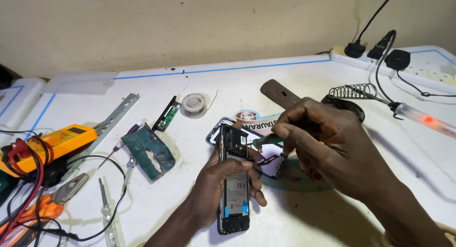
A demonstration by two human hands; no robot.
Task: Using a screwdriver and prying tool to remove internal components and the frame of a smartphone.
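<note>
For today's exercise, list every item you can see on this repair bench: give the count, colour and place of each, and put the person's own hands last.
phone: 1, black, back open, centre, in left hand
screwdriver: 1, green handle, tip at phone's top
multimeter: 1, yellow, far left, red and black leads
pliers: 1, orange handles, lower left
solder spool: 1, grey, above phone
circuit board: 1, green, left of spool
metal strip: 1, grey, left
soldering iron: 1, translucent handle, right, on coil stand
power strip: 1, white, top right
left hand: grips phone
right hand: holds screwdriver
</note>
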